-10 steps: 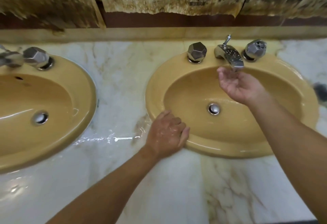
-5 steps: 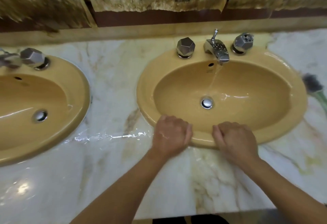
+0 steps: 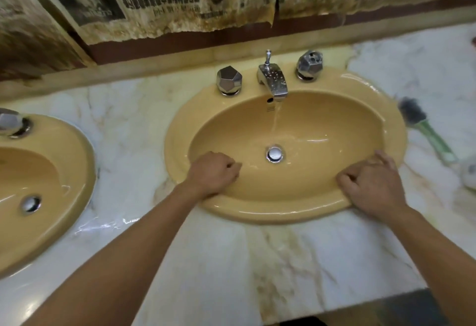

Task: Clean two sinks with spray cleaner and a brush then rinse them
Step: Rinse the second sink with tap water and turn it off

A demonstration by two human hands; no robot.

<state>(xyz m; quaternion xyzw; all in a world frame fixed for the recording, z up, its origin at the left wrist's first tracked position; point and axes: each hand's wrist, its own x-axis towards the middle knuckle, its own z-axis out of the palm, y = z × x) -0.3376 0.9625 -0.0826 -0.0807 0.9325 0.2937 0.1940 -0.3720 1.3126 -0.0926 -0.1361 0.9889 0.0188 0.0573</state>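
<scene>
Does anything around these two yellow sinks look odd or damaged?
Yes. The old newspaper sheets pasted on the wall are brown-stained, with torn, ragged lower edges. A puddle of water lies on the white marble counter between the left mustard-yellow ceramic sink and the right sink.

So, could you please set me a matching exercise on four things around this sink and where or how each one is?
1 faucet
2 brush
3 drain stopper
4 left hand

A lies on the counter right of the sink
B rests at the sink's near rim
C runs water
D sits at the bottom of the sink

Pairs: 1-C, 2-A, 3-D, 4-B.
</scene>
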